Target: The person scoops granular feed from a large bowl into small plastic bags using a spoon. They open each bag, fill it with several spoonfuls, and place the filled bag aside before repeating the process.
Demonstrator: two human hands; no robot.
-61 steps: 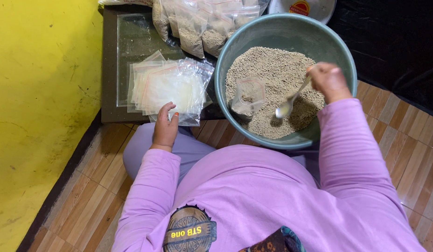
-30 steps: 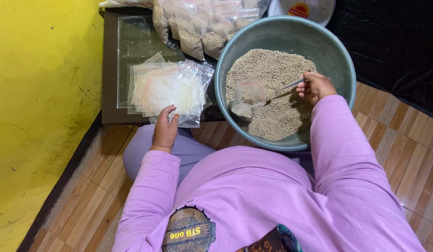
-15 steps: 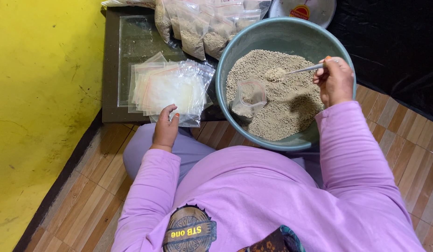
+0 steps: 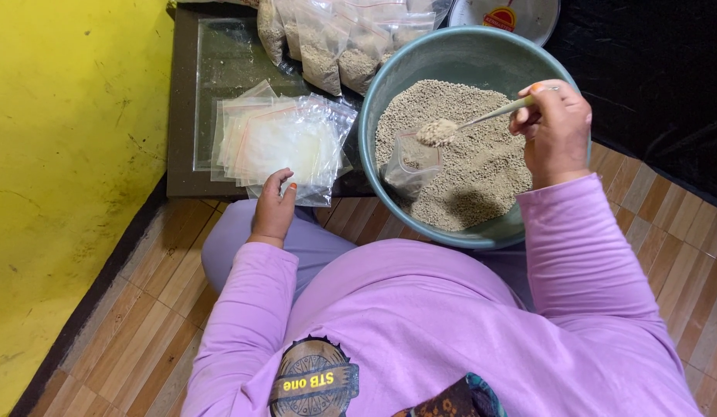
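Observation:
My right hand (image 4: 555, 127) grips a spoon (image 4: 482, 117) heaped with pale grain, held over a small clear bag (image 4: 411, 164) that stands open in the grain. The grain fills a large teal basin (image 4: 451, 58) in front of me. My left hand (image 4: 273, 207) rests on the near edge of a stack of empty clear plastic bags (image 4: 285, 143) lying on a low dark table (image 4: 185, 166). Its fingers touch the bottom bag.
Several filled clear bags of grain (image 4: 335, 38) lie at the far side of the table, next to the basin. A round white lid (image 4: 513, 15) sits beyond the basin. A yellow wall (image 4: 57, 154) runs along the left; wooden floor tiles (image 4: 142, 332) lie below.
My right hand scooped grain from the lower part of the basin, then lifted the loaded spoon up and over the small open bag. My left hand stayed on the bag stack.

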